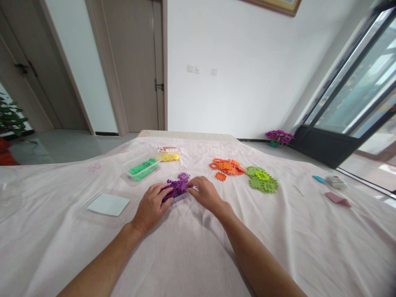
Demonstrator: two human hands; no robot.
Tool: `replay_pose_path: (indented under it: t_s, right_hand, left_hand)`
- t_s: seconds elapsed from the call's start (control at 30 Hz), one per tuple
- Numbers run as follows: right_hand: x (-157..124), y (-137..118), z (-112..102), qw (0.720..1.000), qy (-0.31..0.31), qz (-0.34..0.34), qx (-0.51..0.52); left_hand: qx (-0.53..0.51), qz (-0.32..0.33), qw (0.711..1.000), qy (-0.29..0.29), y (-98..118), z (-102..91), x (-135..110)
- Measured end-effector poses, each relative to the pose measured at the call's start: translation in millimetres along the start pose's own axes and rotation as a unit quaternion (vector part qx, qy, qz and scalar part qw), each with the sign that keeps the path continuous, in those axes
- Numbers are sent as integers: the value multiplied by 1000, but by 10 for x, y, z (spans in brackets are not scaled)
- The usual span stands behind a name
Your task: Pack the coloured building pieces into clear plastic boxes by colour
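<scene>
A heap of purple interlocking plastic pieces point(175, 188) lies in a shallow clear plastic box point(183, 197) in front of me. My left hand point(154, 202) curls round the left end of this box, its fingertips touching the purple pieces. At the right end, my right hand point(204, 192) has thumb and fingers pinched together on a purple piece; the fingers partly hide it. Just behind the heap, a lighter purple round piece point(184, 176) shows.
A box of green pieces point(144, 169) and one of yellow pieces point(170, 157) stand back left; a clear lid point(108, 205) lies nearer. Orange pieces point(228, 166) and light green pieces point(262, 180) spread to the right. A pink paper point(337, 199) and a white box point(336, 182) lie far right.
</scene>
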State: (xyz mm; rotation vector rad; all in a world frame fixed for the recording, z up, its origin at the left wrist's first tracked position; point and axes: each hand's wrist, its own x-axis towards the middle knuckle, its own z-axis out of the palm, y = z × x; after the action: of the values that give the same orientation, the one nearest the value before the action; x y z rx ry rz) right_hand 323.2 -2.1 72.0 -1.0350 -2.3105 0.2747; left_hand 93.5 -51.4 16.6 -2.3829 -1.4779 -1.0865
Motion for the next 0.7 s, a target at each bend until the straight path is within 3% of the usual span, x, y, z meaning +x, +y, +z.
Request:
replay_pose_path:
  t_s: [0.33,0.47,0.6,0.7]
  right_hand:
    - [-12,-68,191,999,-3,-20,-33]
    - [-12,32,218,999,32,-17,-1]
    - [-17,236,202,994,92,63,-5]
    - [-47,399,132,985,78,136,-72]
  left_hand:
    - [4,4,1000,4,2,8,1]
    - [2,7,1000,7,-4,11,4]
    - [9,1,1000,10,-7,14,-3]
    - [20,-6,1000,15,-16,27,-11]
